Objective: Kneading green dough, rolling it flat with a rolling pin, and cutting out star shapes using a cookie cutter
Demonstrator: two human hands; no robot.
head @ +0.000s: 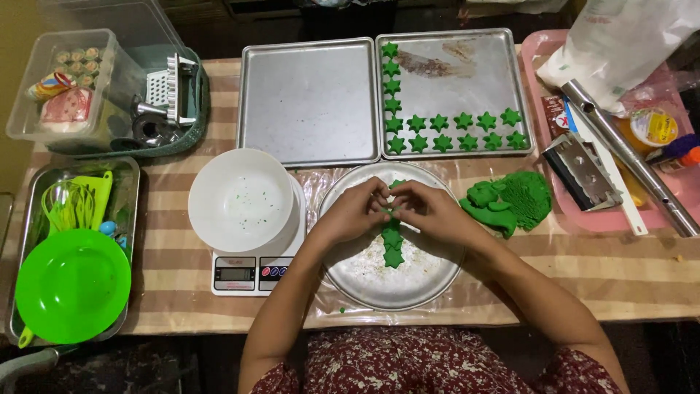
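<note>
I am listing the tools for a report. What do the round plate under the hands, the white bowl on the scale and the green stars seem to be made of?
Round plate: probably bare metal, dull silver-grey with soft reflections.
White bowl: likely plastic, smooth and matte; ceramic is possible.
Green stars: soft dough or paste, matte, like the green lump beside them. Both hands, left hand and right hand, pinch one piece.

two baking trays (310, 102), sixteen green stars (441, 122) on the right tray, one scale (248, 273), one white bowl (240, 201), one round pan (390, 281).
</note>
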